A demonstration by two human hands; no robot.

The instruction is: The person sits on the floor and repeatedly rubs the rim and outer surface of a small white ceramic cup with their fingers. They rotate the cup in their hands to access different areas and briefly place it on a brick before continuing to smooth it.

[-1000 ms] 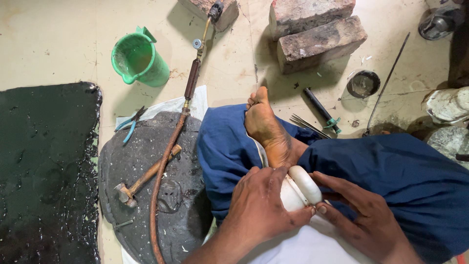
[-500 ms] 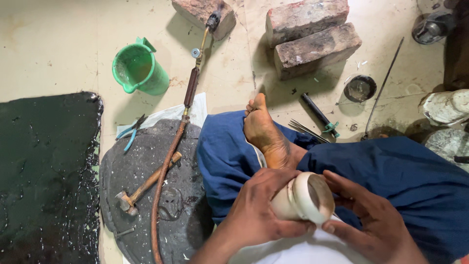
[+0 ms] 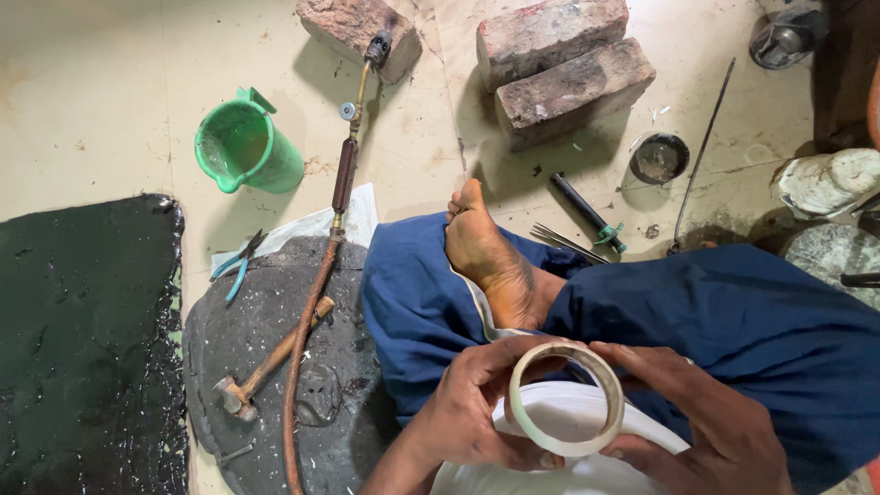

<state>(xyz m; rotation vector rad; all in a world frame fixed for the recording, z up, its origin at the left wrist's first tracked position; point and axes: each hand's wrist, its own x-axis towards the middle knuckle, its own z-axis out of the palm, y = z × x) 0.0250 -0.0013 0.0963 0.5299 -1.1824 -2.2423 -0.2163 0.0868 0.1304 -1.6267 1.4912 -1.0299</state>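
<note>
Over the lap, left hand [image 3: 467, 412] and right hand [image 3: 706, 422] grip a white ring [image 3: 566, 400].

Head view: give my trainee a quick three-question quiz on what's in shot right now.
1. True or false: both hands hold the white ring.
2. Which tool lies on the dark round slab? A) hammer B) saw C) paintbrush
3. What colour is the jug on the floor?

Key:
1. True: the left hand and the right hand grip it from either side, its opening turned towards the camera.
2. A: a wooden-handled hammer, beside the torch hose.
3. Green.
</note>
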